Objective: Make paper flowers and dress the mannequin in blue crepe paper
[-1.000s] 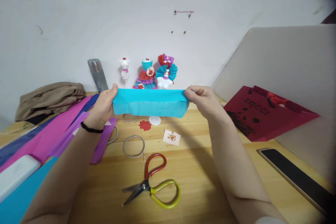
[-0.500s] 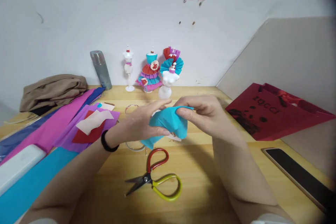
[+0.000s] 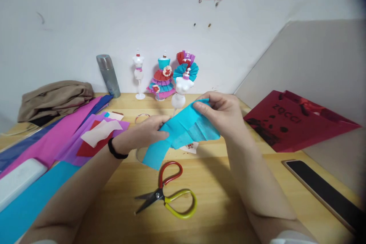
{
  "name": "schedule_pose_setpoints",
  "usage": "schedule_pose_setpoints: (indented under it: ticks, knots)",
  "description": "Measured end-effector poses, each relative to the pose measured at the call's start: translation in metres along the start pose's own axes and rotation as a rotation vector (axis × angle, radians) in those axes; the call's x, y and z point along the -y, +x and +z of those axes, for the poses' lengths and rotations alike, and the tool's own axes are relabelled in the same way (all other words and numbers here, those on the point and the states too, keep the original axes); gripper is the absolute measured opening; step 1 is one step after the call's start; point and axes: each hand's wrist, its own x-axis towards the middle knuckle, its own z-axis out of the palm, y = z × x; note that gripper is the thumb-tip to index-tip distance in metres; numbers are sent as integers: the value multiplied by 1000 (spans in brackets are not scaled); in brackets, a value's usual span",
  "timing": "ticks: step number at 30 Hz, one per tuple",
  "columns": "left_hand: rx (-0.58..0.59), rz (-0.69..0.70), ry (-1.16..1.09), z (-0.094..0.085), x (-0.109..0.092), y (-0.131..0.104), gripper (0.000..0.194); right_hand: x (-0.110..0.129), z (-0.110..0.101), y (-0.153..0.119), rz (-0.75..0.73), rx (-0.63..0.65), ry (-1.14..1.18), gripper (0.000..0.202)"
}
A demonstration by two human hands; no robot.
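Observation:
A creased piece of blue crepe paper (image 3: 185, 126) is stretched between my two hands above the table. My left hand (image 3: 148, 131) pinches its left part, with one end drooping below the thumb. At the upper right edge, my right hand (image 3: 220, 110) grips the paper between thumb and fingers. Just behind the paper stands a bare white mini mannequin (image 3: 183, 85), its base hidden. Scissors (image 3: 160, 194) with one red and one yellow handle lie with blades parted below my hands. A small white scrap (image 3: 191, 148) with brown bits shows under the paper.
Behind stand a dressed mini mannequin (image 3: 161, 80), another white mannequin (image 3: 139, 76) and a grey flask (image 3: 108, 76). Coloured paper sheets (image 3: 71, 129) and a brown cloth (image 3: 57, 97) lie left. On the right are a red paper bag (image 3: 297, 122) and a phone (image 3: 320, 190).
The blue paper, bunched and folded over before, is now spread flatter between my hands. My right hand has risen a little; my left hand has shifted slightly left and its fingers have closed in.

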Motion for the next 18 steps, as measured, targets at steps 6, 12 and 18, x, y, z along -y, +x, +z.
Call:
schedule_pose_setpoints:
  ticks: [6,12,18]
  knots:
    - [81,-94,-396,0,-3,-3,37,-3,-7,4,6,18,-113,20]
    - [118,-107,-499,12,-9,-2,45,-5,0,2,-28,75,-219,17]
    - [-51,-188,-150,7,-2,0,28,-4,-7,4,-66,47,-305,16]
